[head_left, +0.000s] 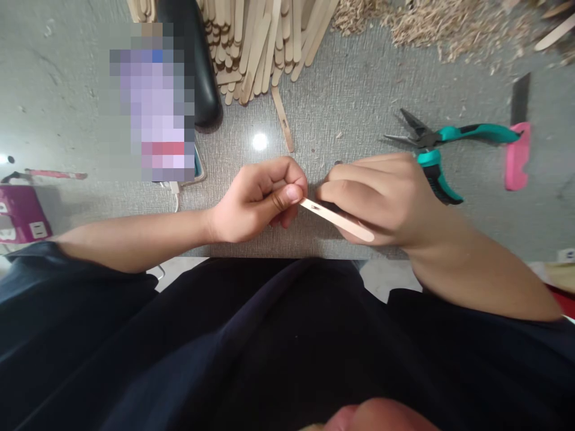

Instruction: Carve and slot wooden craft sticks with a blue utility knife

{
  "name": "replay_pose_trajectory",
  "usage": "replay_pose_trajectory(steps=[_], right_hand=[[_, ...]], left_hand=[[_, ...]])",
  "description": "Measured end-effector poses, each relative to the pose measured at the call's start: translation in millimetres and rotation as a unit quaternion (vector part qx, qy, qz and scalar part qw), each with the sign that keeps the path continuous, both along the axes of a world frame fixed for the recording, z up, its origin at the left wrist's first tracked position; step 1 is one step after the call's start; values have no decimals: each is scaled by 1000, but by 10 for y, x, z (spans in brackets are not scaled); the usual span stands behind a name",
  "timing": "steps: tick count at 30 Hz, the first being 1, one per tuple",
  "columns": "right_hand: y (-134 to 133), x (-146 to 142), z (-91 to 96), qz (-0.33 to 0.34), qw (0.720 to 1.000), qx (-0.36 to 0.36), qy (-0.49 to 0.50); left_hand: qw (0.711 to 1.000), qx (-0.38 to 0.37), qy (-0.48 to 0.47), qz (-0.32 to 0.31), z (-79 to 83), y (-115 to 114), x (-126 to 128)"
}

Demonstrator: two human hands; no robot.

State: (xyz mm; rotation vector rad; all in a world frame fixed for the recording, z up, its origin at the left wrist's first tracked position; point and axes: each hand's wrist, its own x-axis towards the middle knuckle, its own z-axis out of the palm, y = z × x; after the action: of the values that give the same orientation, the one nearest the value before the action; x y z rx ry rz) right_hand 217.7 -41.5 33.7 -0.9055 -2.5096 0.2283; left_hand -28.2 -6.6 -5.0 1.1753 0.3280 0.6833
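Observation:
A wooden popsicle stick [336, 219] slants down to the right, one end pinched between the thumb and fingers of my left hand [251, 203]. It bears a small dark slit close to my thumb. My right hand [386, 194] is closed just beside it, back of the hand upward, with the stick's free end lying before its lower edge. Its fingertips are curled out of sight, so whatever they grip is hidden. Above my hands, a second popsicle stick [283, 120] with a similar dark mark lies on the grey textured table [345, 114].
Many popsicle sticks [258, 48] are heaped at the back, with wood shavings [426, 27] to their right. Green-handled pliers [426, 137] lie open beside a pink-handled knife [517, 149]. A black case [193, 66], a blurred-out object [155, 108] and a purple box [24, 212] are leftward.

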Motion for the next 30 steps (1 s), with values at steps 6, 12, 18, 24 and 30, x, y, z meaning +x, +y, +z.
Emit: replay_pose_trajectory(steps=[6, 12, 18, 24, 30], right_hand=[[1, -6, -9, -4, 1000, 10, 20], [-14, 24, 12, -24, 1000, -12, -16], [13, 62, 25, -6, 997, -63, -33], [25, 61, 4, 32, 998, -47, 6], [21, 74, -12, 50, 996, -68, -3]], left_hand=[[998, -1, -13, -54, -4, 0, 4], [997, -13, -29, -73, -10, -40, 17], [999, -6, -22, -27, 10, -16, 36], [1000, 16, 1, -18, 22, 12, 38], [998, 52, -21, -20, -13, 18, 34]])
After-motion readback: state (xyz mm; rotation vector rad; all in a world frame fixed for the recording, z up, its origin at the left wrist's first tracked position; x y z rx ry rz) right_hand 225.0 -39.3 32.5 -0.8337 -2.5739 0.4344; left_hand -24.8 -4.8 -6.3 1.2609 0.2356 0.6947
